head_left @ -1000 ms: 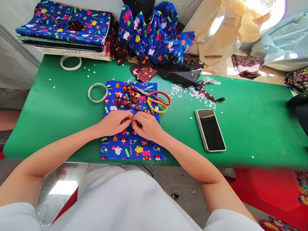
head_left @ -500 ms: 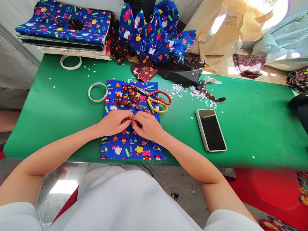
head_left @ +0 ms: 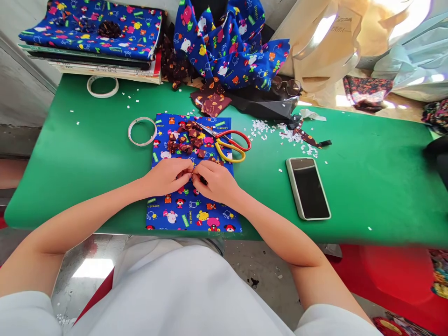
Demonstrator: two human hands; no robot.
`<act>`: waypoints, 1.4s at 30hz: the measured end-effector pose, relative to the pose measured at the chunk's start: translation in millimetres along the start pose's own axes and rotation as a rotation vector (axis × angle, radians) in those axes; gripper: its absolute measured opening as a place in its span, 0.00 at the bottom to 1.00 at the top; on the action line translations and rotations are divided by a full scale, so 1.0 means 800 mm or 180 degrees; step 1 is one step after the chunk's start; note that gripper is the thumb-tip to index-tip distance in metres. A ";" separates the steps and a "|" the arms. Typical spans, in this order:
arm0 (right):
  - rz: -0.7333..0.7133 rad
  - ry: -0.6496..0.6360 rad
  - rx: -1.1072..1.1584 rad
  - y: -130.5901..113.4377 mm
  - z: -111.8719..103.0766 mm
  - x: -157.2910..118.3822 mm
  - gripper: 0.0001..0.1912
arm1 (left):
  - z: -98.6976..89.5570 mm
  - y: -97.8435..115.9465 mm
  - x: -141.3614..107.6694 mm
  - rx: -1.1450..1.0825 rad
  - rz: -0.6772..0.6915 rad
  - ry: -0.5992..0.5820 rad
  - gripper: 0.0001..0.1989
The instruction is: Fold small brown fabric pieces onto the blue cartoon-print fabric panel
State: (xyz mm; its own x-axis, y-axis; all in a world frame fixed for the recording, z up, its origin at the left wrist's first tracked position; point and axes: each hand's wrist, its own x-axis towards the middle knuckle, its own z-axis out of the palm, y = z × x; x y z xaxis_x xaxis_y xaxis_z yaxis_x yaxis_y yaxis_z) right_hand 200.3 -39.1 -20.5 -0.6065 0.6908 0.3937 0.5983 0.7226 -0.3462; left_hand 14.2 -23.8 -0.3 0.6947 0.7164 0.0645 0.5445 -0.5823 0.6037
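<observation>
My left hand and my right hand meet fingertip to fingertip over a blue cartoon-print cloth. Both are pinched closed around a small dark brown fabric piece, mostly hidden by the fingers. Just beyond them, several brown patterned fabric pieces lie in a loose heap on the cloth. Scissors with one red and one yellow handle rest at the cloth's right edge, blades pointing to the far left.
A phone lies to the right on the green table. Two tape rolls are at the left. White paper bits are scattered beyond the scissors. Crumpled blue cloth, glasses and a book stack line the back.
The view has shifted very slightly. Both hands keep their pinch at the same spot on the cloth, and nothing else has visibly moved.
</observation>
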 end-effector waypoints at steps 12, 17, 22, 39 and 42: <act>-0.0033 0.0006 -0.0092 0.000 0.000 0.000 0.08 | 0.000 0.001 0.000 0.0014 0.0000 -0.0018 0.05; -0.0026 -0.0034 -0.0108 0.000 0.000 0.000 0.08 | -0.001 0.001 0.001 0.0029 -0.0009 -0.0030 0.06; -0.0020 -0.0057 -0.0105 0.000 0.000 -0.001 0.09 | -0.001 0.002 0.001 0.0038 -0.0039 -0.0061 0.06; -0.0050 -0.0037 -0.0109 0.000 -0.001 0.000 0.08 | 0.000 0.001 0.001 0.0029 -0.0006 -0.0056 0.05; -0.0067 -0.0016 -0.0143 0.000 -0.001 0.000 0.08 | 0.001 0.000 0.000 0.0041 0.0009 -0.0041 0.06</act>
State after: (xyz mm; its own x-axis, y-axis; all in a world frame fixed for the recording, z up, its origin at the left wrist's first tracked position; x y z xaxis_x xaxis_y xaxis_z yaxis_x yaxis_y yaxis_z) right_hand 201.0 -39.2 -19.9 -0.6217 0.6756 0.3962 0.6083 0.7352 -0.2992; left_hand 14.8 -24.0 -0.5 0.7021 0.7098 0.0559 0.5485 -0.5892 0.5933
